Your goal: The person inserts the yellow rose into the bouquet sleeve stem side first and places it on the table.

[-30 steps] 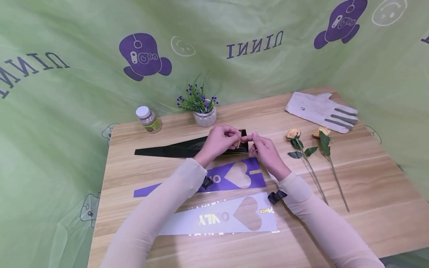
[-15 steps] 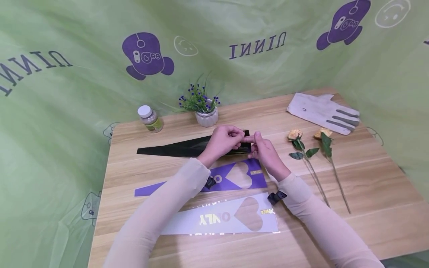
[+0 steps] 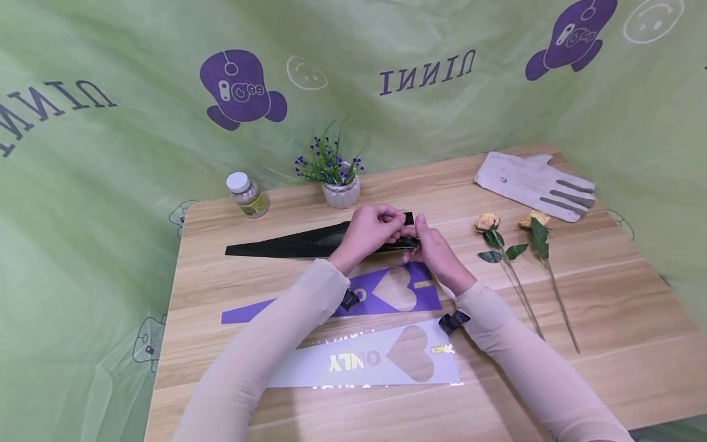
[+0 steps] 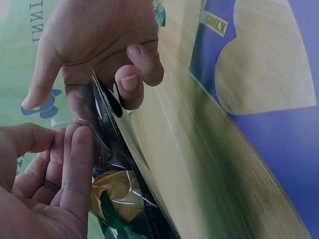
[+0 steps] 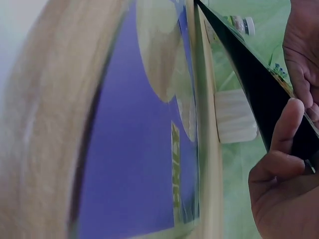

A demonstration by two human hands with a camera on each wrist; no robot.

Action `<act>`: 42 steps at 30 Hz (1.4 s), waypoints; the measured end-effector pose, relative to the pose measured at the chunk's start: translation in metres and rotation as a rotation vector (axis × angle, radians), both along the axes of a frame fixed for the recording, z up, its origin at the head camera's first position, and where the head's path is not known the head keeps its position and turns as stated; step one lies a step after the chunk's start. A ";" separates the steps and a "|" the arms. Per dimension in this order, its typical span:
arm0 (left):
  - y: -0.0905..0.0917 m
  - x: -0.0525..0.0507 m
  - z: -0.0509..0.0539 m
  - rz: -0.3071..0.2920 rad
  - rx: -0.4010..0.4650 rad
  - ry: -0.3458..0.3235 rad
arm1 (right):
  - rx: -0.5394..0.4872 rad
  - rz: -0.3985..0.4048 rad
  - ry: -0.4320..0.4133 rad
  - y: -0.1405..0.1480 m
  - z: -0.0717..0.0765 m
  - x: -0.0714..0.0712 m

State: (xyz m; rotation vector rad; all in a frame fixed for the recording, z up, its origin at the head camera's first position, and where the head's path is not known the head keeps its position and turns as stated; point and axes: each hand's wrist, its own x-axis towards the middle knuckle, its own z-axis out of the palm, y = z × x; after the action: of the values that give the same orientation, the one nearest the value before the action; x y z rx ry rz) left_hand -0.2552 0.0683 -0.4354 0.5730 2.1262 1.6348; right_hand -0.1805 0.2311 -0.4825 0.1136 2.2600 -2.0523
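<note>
A black flower sleeve (image 3: pixel 282 243) with a clear front lies across the table, its wide right end raised between both hands. My left hand (image 3: pixel 369 232) pinches the clear film at its mouth with thumb and fingertips. A yellow rose (image 4: pixel 122 191) with green leaves shows through that film in the left wrist view. My right hand (image 3: pixel 439 255) holds the mouth from the right. One of its fingers is behind the film, while other curled fingers (image 5: pixel 279 167) are at the black side. The rose's stem is hidden.
Nearer me lie a purple sleeve (image 3: pixel 429 298) and a white sleeve (image 3: pixel 304 365), both with heart windows. Two roses (image 3: pixel 488 222) lie at right, below a grey-white glove (image 3: pixel 508 178). A potted plant (image 3: pixel 340 194) and a white-capped jar (image 3: pixel 251 202) stand at the back.
The sleeve's right end has bent and narrowed between the hands, and the right hand's fingers have shifted at its mouth. A yellow bit seen earlier by the left fingertips is now hidden in the head view.
</note>
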 end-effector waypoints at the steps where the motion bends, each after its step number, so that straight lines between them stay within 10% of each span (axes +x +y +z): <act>1: -0.001 -0.001 0.000 0.007 0.004 -0.002 | 0.028 -0.010 -0.002 0.001 0.000 -0.001; 16: -0.021 -0.029 -0.027 0.122 0.017 -0.052 | 0.401 -0.073 0.068 0.006 -0.001 -0.029; 19: -0.040 -0.029 -0.024 0.108 -0.068 0.092 | 0.454 -0.066 0.062 0.009 -0.001 -0.035; 26: -0.089 -0.024 -0.026 -0.086 -0.614 0.576 | 0.540 -0.025 0.009 0.012 0.004 -0.055; 32: -0.105 -0.013 -0.044 -0.297 -0.795 0.638 | 0.518 0.026 -0.024 0.013 0.004 -0.058; 42: -0.123 -0.007 -0.055 -0.309 -0.794 0.833 | 0.510 0.014 -0.002 0.020 -0.006 -0.049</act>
State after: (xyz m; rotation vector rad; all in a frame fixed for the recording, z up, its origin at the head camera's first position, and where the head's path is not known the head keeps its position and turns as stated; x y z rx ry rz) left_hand -0.2626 -0.0544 -0.4901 1.3429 2.7650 0.2786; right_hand -0.2298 0.2509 -0.4885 0.1296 2.7139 -1.4195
